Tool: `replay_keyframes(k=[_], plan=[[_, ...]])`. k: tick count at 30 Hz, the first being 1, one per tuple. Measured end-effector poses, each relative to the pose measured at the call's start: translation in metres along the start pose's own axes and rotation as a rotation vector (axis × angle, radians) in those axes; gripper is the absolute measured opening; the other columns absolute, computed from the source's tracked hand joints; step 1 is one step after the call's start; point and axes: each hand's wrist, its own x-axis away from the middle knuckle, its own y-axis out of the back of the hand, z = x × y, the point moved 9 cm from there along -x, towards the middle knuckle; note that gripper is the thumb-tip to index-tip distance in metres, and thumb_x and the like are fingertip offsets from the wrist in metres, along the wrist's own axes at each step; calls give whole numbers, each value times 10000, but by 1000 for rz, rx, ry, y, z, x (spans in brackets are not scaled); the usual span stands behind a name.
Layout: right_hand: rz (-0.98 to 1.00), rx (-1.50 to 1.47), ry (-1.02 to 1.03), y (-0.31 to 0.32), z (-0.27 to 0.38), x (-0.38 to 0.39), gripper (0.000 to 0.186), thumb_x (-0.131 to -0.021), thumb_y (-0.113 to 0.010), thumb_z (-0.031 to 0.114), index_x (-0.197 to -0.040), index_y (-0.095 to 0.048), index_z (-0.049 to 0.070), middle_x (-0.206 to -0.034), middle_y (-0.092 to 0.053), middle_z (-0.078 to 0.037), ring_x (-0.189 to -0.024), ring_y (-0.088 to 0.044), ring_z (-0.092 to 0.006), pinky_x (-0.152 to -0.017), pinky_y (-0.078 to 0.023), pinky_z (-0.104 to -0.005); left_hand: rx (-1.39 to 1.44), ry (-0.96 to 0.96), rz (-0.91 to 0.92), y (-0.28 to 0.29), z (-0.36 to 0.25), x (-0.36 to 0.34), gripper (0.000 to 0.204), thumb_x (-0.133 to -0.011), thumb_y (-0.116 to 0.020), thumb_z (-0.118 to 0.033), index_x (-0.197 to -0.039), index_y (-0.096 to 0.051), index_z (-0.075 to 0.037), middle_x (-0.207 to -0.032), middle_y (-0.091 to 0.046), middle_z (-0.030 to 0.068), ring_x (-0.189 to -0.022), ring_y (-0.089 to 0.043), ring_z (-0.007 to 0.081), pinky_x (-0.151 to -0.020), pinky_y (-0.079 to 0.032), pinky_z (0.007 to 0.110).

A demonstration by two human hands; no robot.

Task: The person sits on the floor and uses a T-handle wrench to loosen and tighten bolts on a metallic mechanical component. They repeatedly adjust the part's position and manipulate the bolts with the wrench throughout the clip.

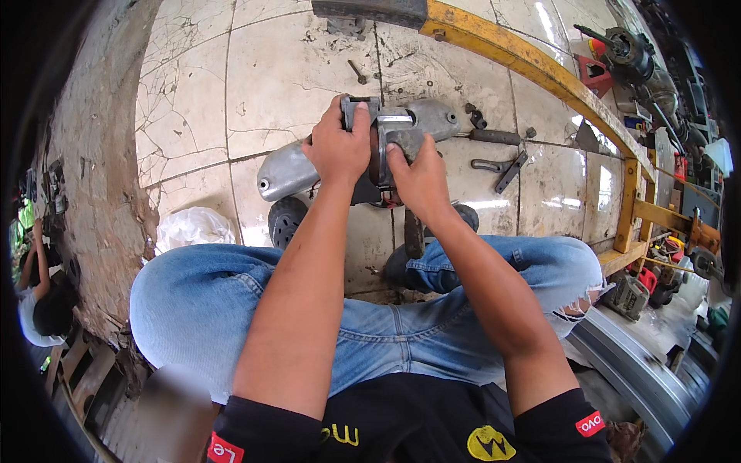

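Note:
Both hands are closed on a dark metal bracket assembly (377,158) with a bright steel rod (396,119) across it, held above the floor between my feet. My left hand (345,150) wraps its left side, thumb along the squarish upper end. On the other side my right hand (421,176) grips with its thumb against the upright plate. Behind and below, a long silver metal casting (287,171) with a hole at each end spreads to both sides, its middle hidden by my hands. A dark handle-like piece (414,235) hangs under my right wrist.
On the tiles lie a bolt (356,72), a black-handled tool (494,137) and a hinged black lever piece (502,171). A yellow steel frame (532,62) arches over the right side. A white plastic bag (197,228) sits by my left knee. Another person (46,301) is far left.

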Motion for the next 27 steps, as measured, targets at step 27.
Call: replay_keyframes(k=[27], plan=[[111, -171, -248, -1, -9, 0, 370, -914, -669, 236, -1047, -499, -64, -711, -661, -232, -523, -668, -298, -555, -534, -425, 14, 16, -2, 0, -1, -1, 501, -925, -552, -524, -1288, -630, -188, -1161, -711, 74, -1129, -627, 313, -1041, -275, 575]])
